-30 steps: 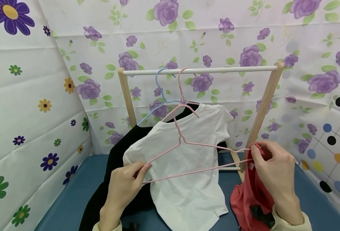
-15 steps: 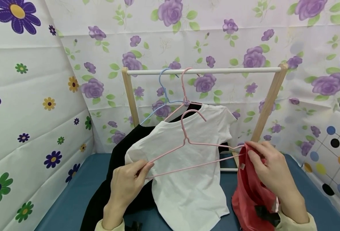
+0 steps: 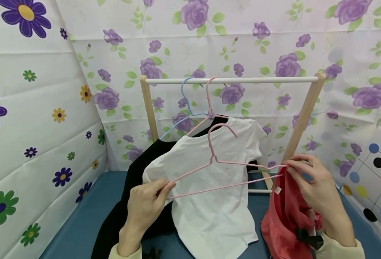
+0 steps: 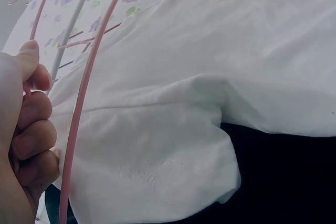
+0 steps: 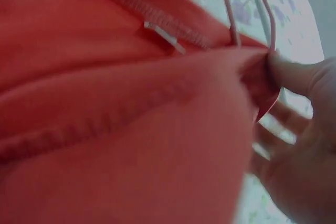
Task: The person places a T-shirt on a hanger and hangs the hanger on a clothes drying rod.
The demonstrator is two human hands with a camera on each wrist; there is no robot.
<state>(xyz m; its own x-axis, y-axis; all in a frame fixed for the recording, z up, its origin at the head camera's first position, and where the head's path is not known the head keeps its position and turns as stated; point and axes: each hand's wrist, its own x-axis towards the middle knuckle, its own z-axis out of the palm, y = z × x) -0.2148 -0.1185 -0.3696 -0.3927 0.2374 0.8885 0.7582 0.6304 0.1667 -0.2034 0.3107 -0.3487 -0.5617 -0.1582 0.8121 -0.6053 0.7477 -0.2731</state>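
My left hand grips the left end of a pink wire hanger, its hook pointing up. In the left wrist view, fingers curl round that end, the lower bar passing beside them. The right end of the hanger reaches into the opening of a red garment, whose kind I cannot tell. My right hand pinches the garment's edge at the hanger's tip, thumb against fingers. A small white tag shows inside the opening in the right wrist view. Most of the garment hangs below, bunched.
Behind stands a rack with a white bar and wooden posts. A blue hanger bears a black garment; another pink hanger bears a white T-shirt. The tabletop is blue.
The right hand has shifted its pinch along the red garment's edge at the hanger's end, and the opening hangs lower and wider. The held hanger's hook sits slightly lower. The view has drifted left.
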